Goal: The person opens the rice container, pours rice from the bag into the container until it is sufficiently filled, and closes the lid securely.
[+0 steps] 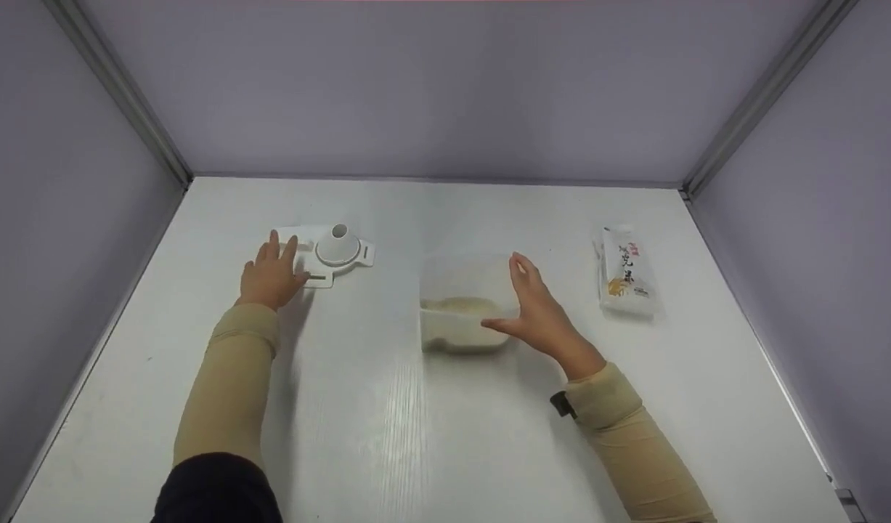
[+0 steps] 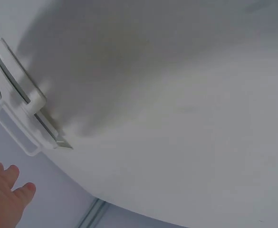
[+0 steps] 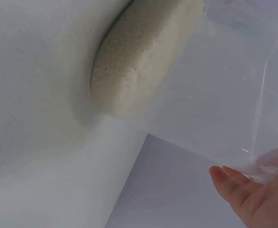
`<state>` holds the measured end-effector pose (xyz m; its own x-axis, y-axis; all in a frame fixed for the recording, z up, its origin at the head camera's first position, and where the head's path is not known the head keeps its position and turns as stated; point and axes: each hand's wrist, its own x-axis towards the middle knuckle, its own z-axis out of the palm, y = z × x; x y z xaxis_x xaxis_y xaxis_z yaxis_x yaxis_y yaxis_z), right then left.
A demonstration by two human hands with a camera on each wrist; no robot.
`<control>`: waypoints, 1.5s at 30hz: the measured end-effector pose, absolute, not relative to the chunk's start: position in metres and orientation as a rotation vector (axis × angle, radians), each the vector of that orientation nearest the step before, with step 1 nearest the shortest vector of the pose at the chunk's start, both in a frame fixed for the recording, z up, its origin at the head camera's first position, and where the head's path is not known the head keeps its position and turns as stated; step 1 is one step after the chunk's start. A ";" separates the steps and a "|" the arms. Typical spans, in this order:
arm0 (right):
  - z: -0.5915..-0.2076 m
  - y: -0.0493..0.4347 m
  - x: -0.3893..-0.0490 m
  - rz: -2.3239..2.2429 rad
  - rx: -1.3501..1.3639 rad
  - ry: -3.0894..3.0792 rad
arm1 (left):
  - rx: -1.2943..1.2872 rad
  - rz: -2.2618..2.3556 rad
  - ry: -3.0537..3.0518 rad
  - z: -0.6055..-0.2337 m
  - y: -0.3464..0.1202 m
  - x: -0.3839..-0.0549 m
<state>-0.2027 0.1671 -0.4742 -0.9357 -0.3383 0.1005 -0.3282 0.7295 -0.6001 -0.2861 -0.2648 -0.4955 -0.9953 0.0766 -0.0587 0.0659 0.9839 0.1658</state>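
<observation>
In the head view, my left hand reaches over the left side of a white plastic piece with a raised round spout and slotted tabs. Its fingers are spread; whether they touch the piece I cannot tell. The left wrist view shows the slotted edge of that piece and a few fingertips of the hand. A clear, box-shaped container with pale, rice-like grain at its bottom stands mid-table. My right hand is at its right side, thumb and fingers extended and spread apart; contact is unclear.
A clear and white packet with printed characters lies to the right of the container on the white table. Grey panels enclose the table at the back, left and right.
</observation>
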 end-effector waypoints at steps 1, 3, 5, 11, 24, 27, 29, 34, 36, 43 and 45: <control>-0.474 0.167 -0.202 -1.006 -0.560 2.905 | 0.094 0.267 3.055 -0.495 -0.266 -0.287; -0.475 0.167 -0.201 -1.012 -0.553 2.903 | 0.065 0.272 3.045 -0.494 -0.268 -0.289; -0.475 0.167 -0.201 -1.016 -0.544 2.904 | 0.052 0.269 3.048 -0.493 -0.269 -0.291; -0.475 0.166 -0.202 -1.028 -0.537 2.889 | 0.048 0.156 3.078 -0.487 -0.270 -0.294; -0.474 0.167 -0.203 -0.966 -0.535 2.918 | 0.024 0.090 3.009 -0.494 -0.267 -0.295; -0.471 0.168 -0.203 -0.969 -0.541 2.917 | 0.032 0.090 3.018 -0.496 -0.266 -0.294; -0.470 0.168 -0.203 -0.965 -0.541 2.916 | 0.033 0.104 3.033 -0.498 -0.266 -0.295; -0.469 0.167 -0.204 -0.958 -0.534 2.919 | 0.003 0.153 3.089 -0.498 -0.266 -0.298; -0.469 0.165 -0.204 -0.965 -0.545 2.921 | -0.005 0.112 3.093 -0.499 -0.267 -0.298; -0.469 0.157 -0.203 -0.958 -0.572 2.917 | -0.003 0.010 3.125 -0.505 -0.275 -0.288; -0.470 0.156 -0.203 -0.958 -0.575 2.913 | -0.006 0.035 3.147 -0.504 -0.278 -0.287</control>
